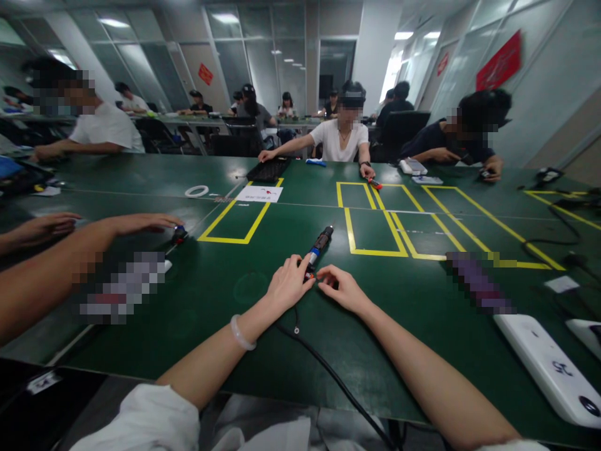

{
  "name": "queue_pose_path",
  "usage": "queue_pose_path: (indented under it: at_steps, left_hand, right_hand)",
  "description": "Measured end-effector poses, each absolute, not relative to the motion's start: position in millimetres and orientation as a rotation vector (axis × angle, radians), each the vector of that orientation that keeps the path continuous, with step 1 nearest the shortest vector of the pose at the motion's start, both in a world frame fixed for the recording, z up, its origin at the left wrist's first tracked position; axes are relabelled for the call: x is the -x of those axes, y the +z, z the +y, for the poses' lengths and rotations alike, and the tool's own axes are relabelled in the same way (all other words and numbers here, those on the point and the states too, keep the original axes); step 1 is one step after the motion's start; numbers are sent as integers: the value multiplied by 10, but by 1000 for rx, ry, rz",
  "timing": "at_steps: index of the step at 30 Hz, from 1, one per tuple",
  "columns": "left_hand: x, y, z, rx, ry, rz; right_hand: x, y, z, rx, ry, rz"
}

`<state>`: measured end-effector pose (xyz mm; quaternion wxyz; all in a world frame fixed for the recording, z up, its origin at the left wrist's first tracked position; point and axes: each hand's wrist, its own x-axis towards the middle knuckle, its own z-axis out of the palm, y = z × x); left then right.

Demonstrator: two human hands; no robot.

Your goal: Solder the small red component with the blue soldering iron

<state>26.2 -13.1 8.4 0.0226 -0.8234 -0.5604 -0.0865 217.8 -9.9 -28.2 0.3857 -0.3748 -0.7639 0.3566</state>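
Observation:
A dark cylindrical tool [322, 243] with a blue band and a small metal tip points away from me on the green table. Over its near end lies my left hand [287, 283], fingers and thumb closed around the blue and orange-red part. What the lower fingers do is hidden. Just right of that end, my right hand [344, 288] rests with bent fingers, its thumb apart from the index finger and nothing between them. A thin black cord with a small ring [296, 330] hangs below my left hand.
A thick black cable [328, 369] runs to the table's front edge. At right lie a white power bank [549, 366] and a blurred phone [476, 285]. Yellow tape outlines [375, 252] mark the table [263, 351]. A neighbour's hand [145, 223] reaches in from the left; a person [340, 138] sits opposite.

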Motion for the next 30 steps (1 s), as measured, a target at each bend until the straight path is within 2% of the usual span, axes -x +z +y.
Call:
queue_pose_path:
  at_steps: [6,20,30]
  left_hand:
    - [96,107,51,2459,-249,-1888]
    - [1911,66,612,1901,-181,-2561]
    - [2140,73,534,1694,-359,-2482]
  right_hand:
    - [-2206,-272,-99,969,926,-1945]
    - [-2195,-266,-98,988,961,-1951]
    - [-2182,-252,-103,990,977,-1952]
